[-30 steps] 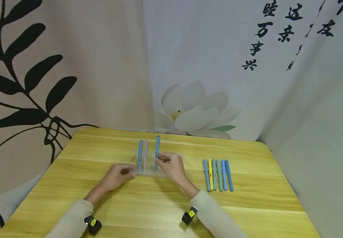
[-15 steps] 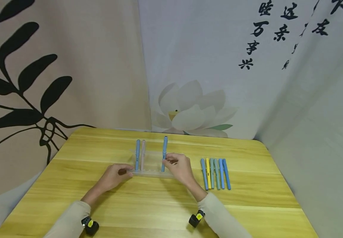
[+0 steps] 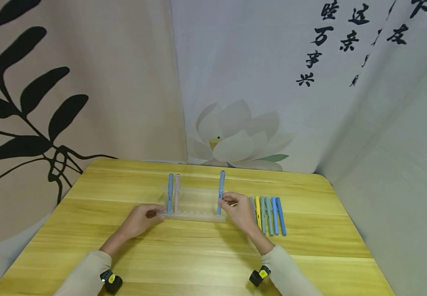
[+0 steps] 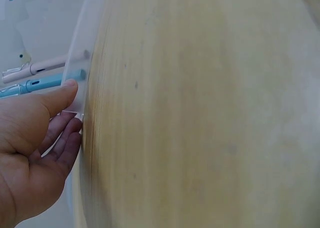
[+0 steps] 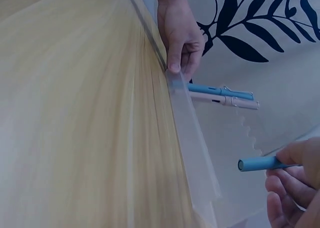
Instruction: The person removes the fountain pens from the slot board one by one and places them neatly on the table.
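A clear plastic pen rack (image 3: 198,217) stands on the table, with a blue pen (image 3: 170,193) and a pale pink pen (image 3: 177,194) upright at its left end. My left hand (image 3: 143,220) grips the rack's left corner, thumb on the front strip (image 4: 80,52) in the left wrist view. My right hand (image 3: 240,210) pinches another blue pen (image 3: 221,181) between thumb and fingers at the rack's right end. That pen is upright, and in the right wrist view its lower end (image 5: 255,164) is apart from the front strip.
To the right of the rack, several pens lie side by side on the wooden table (image 3: 184,255): a yellow pen (image 3: 258,211), green ones and blue ones (image 3: 281,216). My right hand partly covers the leftmost. Printed curtains (image 3: 139,102) hang behind the table.
My right hand has carried its blue pen rightward along the rack, from near the middle to the right end. My left hand keeps its grip on the corner. The head view has shifted slightly.
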`<control>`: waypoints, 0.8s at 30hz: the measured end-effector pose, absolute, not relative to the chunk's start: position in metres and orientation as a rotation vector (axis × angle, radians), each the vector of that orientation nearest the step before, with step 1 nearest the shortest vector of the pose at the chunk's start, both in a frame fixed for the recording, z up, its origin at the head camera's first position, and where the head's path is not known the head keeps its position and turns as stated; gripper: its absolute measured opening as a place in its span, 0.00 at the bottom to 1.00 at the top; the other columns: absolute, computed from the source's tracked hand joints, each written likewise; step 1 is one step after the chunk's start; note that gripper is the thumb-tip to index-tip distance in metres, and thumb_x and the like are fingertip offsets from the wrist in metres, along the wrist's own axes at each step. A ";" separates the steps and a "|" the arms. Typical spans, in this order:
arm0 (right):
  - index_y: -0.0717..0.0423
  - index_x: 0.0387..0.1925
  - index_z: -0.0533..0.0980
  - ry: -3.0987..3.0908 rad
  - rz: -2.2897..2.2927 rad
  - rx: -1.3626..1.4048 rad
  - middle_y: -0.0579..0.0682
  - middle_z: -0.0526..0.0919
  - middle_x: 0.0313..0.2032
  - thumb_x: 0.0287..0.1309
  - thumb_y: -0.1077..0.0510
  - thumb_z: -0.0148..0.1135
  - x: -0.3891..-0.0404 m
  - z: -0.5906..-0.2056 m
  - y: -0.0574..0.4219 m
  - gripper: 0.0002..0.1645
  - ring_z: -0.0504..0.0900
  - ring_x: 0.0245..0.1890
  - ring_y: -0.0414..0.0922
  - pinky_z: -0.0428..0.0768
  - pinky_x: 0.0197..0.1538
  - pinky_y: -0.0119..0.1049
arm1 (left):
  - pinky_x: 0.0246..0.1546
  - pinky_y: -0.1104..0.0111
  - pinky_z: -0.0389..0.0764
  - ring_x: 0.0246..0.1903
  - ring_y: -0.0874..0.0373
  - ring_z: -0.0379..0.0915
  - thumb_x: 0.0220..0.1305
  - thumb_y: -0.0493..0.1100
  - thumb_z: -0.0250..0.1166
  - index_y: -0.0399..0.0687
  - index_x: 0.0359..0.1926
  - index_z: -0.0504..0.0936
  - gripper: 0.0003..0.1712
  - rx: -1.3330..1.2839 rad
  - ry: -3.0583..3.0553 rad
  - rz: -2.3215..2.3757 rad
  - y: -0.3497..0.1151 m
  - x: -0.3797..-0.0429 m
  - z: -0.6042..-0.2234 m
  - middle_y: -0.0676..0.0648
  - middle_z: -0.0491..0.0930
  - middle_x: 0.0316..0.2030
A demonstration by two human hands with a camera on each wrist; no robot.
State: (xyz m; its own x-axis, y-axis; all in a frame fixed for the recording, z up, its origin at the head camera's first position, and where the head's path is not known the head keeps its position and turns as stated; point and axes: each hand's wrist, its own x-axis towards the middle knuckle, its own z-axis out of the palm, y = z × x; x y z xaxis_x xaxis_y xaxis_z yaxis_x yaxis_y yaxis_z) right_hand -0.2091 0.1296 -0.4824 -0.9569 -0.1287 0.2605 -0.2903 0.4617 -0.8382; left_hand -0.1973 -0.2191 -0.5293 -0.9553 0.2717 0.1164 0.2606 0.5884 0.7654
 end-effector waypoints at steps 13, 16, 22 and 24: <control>0.61 0.46 0.86 -2.507 1.474 0.283 0.52 0.90 0.38 0.61 0.58 0.73 -0.200 -0.483 0.175 0.14 0.86 0.38 0.47 0.86 0.43 0.35 | 0.56 0.49 0.81 0.54 0.45 0.81 0.67 0.41 0.70 0.42 0.52 0.87 0.14 0.484 2.791 1.343 -0.220 -0.199 -0.532 0.43 0.86 0.51; 0.62 0.47 0.86 -2.518 1.441 0.259 0.52 0.90 0.38 0.62 0.58 0.73 -0.199 -0.483 0.186 0.15 0.86 0.38 0.48 0.86 0.42 0.35 | 0.56 0.50 0.81 0.53 0.45 0.82 0.67 0.41 0.70 0.43 0.52 0.87 0.14 0.482 2.792 1.340 -0.220 -0.199 -0.532 0.44 0.86 0.51; 0.62 0.48 0.86 -2.547 1.383 0.221 0.53 0.90 0.39 0.63 0.57 0.71 -0.197 -0.483 0.207 0.15 0.87 0.39 0.49 0.86 0.42 0.34 | 0.55 0.50 0.81 0.53 0.45 0.82 0.67 0.40 0.70 0.42 0.52 0.87 0.14 0.482 2.803 1.328 -0.219 -0.198 -0.530 0.43 0.86 0.51; 0.62 0.49 0.86 -2.558 1.369 0.195 0.52 0.90 0.39 0.64 0.57 0.71 -0.197 -0.482 0.215 0.15 0.87 0.39 0.49 0.86 0.41 0.32 | 0.55 0.50 0.81 0.53 0.45 0.82 0.67 0.40 0.70 0.42 0.52 0.87 0.14 0.483 2.802 1.329 -0.218 -0.198 -0.530 0.43 0.86 0.51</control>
